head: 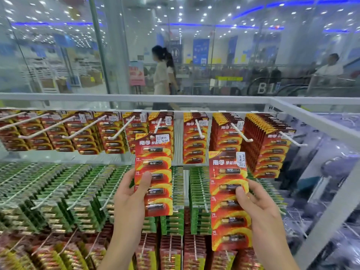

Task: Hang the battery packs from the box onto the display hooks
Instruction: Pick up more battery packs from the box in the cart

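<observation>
So they've got a strip in each hand. The left hand (132, 191) pinches the left pack (155, 162), thumb on the front, and its top edge sits right at the tip of a hook (157, 125) in the top row. The right hand (259, 203) grips the right pack (228, 221) the same way, lower down and clear of any hook. The box isn't in view.

My worry is that both grips sit around mid-strip, so the tops can probably flop. With one hand, the hole could easily miss the tip and the card would crease or tear. And while they fuss with that one, the right pack could slip and fall into the green packs (81, 191) below.
</observation>
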Tool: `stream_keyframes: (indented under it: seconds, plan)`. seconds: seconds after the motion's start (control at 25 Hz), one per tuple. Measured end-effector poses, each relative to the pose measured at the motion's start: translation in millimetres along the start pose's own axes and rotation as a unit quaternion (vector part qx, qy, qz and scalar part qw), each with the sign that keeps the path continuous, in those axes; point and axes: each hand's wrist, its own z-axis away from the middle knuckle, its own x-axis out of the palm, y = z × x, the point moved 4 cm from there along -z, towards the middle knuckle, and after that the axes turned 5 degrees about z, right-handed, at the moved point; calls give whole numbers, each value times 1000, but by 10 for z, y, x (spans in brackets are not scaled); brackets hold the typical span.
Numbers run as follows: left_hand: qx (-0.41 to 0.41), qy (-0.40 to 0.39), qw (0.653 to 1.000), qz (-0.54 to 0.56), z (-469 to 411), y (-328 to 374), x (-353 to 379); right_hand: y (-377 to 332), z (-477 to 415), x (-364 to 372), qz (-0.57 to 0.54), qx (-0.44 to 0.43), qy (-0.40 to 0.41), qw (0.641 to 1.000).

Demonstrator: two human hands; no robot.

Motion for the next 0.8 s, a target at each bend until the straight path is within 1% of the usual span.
stream_keyframes:
  seconds: [0.12, 0.36, 0.48, 0.68, 0.8]
  plan:
    - [-4, -13, 1000, -13, -226, -56, 60, -38, -27, -36, 0, -12, 17, 1000]
    - [-19, -26, 998, -50, -986, -218, 252, -252, -120, -196, 71, -62, 68, 993]
    - [-8, -10, 997, -71, -1300, -295, 289, -298, -190, -250, 95, -83, 93, 988]
    - [-4, 1, 995, -97, -1636, -360, 322, -299, -268, -300, 131, -95, 94, 982]
    - [8, 6, 995, -102, -1664, -412, 304, -307, -268, -285, 122, -91, 96, 984]
